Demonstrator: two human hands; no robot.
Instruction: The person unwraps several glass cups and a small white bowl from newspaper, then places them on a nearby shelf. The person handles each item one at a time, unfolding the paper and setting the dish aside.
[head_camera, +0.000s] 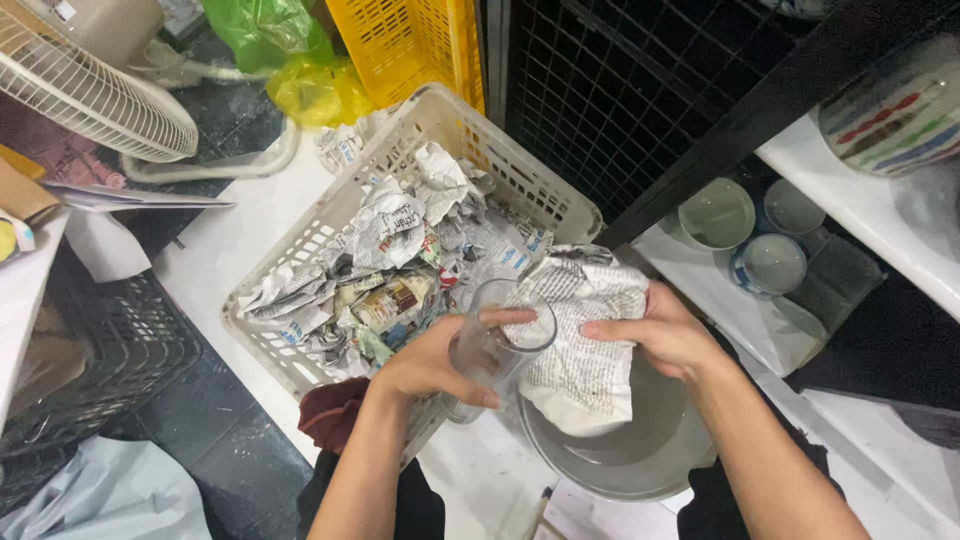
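While your left hand (435, 362) grips the clear glass (497, 345) and your right hand (668, 335) clutches the newspaper (585, 340) at its three o'clock, above the grey bowl (640, 455), steady the glass and peel gently.

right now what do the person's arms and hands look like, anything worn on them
Both forearms are bare from elbow to wrist, with no sleeves in view. The left hand and right hand wear no gloves, and no rings, watch or bracelet show. Fingernails look short and unpainted. Dark clothing appears only at the bottom edge, by the knees.
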